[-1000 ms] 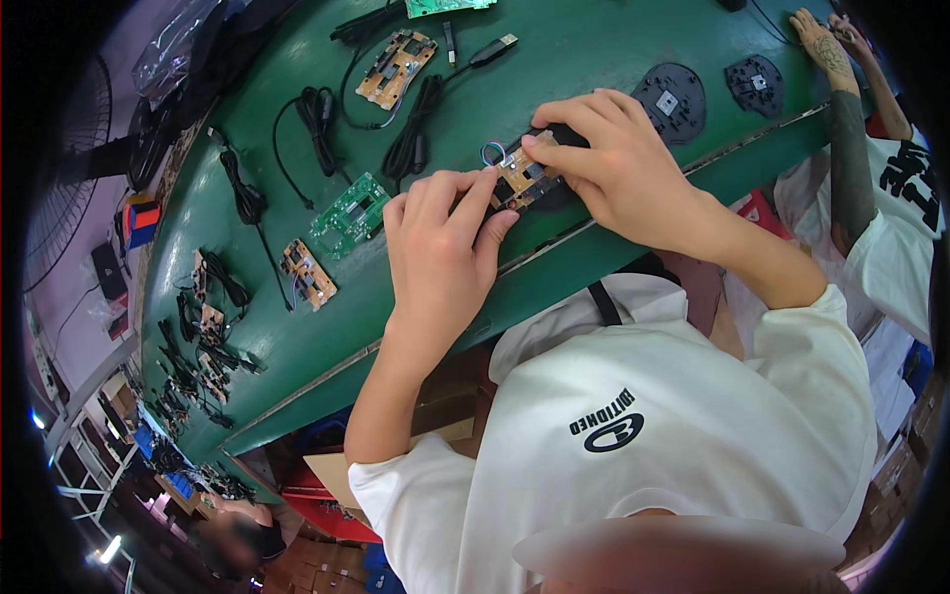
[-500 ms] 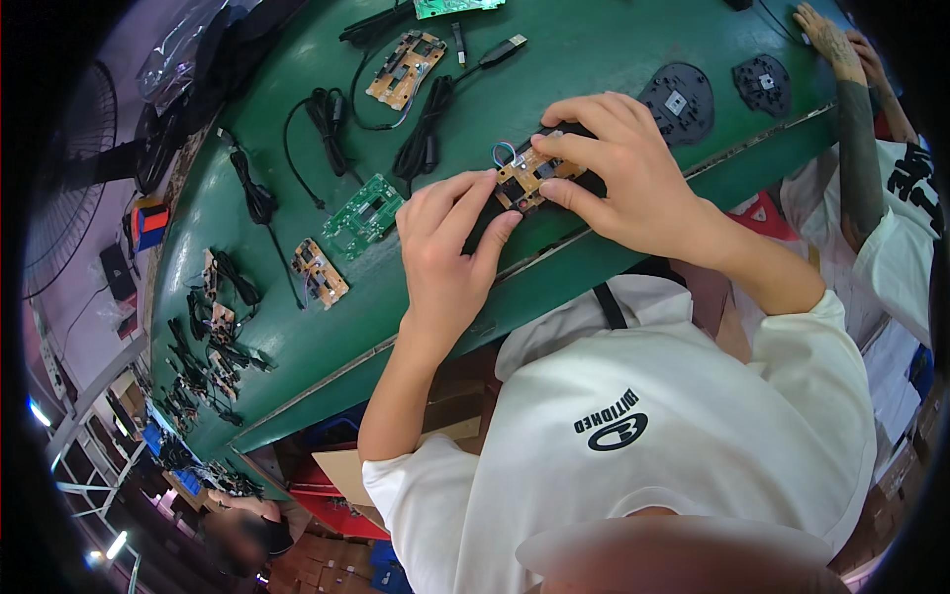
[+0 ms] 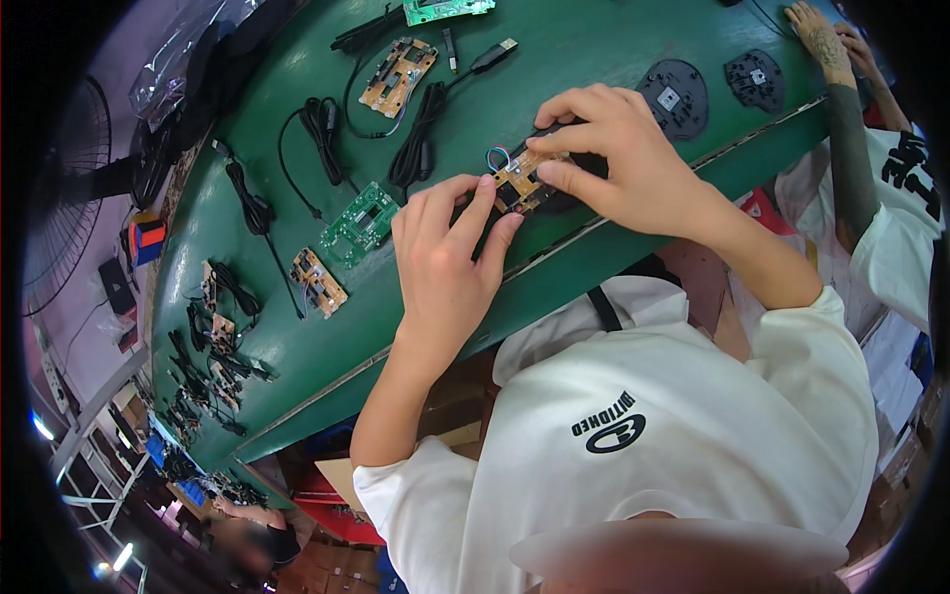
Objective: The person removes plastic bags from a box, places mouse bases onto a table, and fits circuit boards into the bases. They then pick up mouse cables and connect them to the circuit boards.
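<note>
A brown circuit board [image 3: 517, 186] with black parts and thin coloured wires [image 3: 498, 156] lies over a black plastic base, mostly hidden by my fingers. My left hand [image 3: 442, 252] is closed at its left end, index finger and thumb at the board's edge. From the other side my right hand [image 3: 638, 168] grips the assembly, thumb on the board and fingers curled around the far edge. Left of them a green circuit board [image 3: 361, 223] and a smaller brown board [image 3: 319, 282] rest on the green table [image 3: 396, 307].
Black coiled cables [image 3: 421, 139] and another brown board [image 3: 399, 77] lie beyond my hands. Two black plastic bases [image 3: 683, 119] sit to the right, near a co-worker's tattooed hand [image 3: 819, 40]. Boards with cables [image 3: 213, 356] crowd the table's left end. A fan [image 3: 69, 188] stands far left.
The whole view has shifted slightly. My right thumb and fingers have moved a little on the board; both hands keep hold of it.
</note>
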### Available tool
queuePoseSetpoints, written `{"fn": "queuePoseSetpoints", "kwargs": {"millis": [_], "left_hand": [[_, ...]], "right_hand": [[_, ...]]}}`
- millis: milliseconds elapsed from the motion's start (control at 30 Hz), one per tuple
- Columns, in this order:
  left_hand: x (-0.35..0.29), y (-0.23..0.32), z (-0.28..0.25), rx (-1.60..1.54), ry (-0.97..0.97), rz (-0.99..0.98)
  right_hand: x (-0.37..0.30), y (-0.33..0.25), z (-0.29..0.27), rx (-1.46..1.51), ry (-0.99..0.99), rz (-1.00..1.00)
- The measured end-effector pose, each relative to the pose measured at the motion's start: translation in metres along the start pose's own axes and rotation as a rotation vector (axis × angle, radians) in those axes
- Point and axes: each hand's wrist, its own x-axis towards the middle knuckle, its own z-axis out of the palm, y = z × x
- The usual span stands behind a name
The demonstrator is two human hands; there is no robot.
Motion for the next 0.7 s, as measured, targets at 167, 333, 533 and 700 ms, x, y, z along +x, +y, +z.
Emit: {"fn": "queuePoseSetpoints", "kwargs": {"millis": [167, 333, 533, 700], "left_hand": [[0.0018, -0.0031, -0.0005, -0.017, -0.026, -0.003], [-0.0002, -0.0045, -0.0001, -0.013, -0.009, 0.0], [0.0002, -0.0047, 0.0014, -0.024, 0.006, -0.004], [0.0008, -0.0044, 0.0015, -0.03, 0.004, -0.01]], "right_hand": [[0.0036, 0.0017, 0.0021, 0.012, -0.015, 0.025], [0.0064, 0.003, 0.0039, 0.024, -0.017, 0.031], [0.0075, 0.0025, 0.0017, 0.024, -0.031, 0.034], [0.007, 0.0005, 0.001, 0.015, -0.026, 0.031]]}}
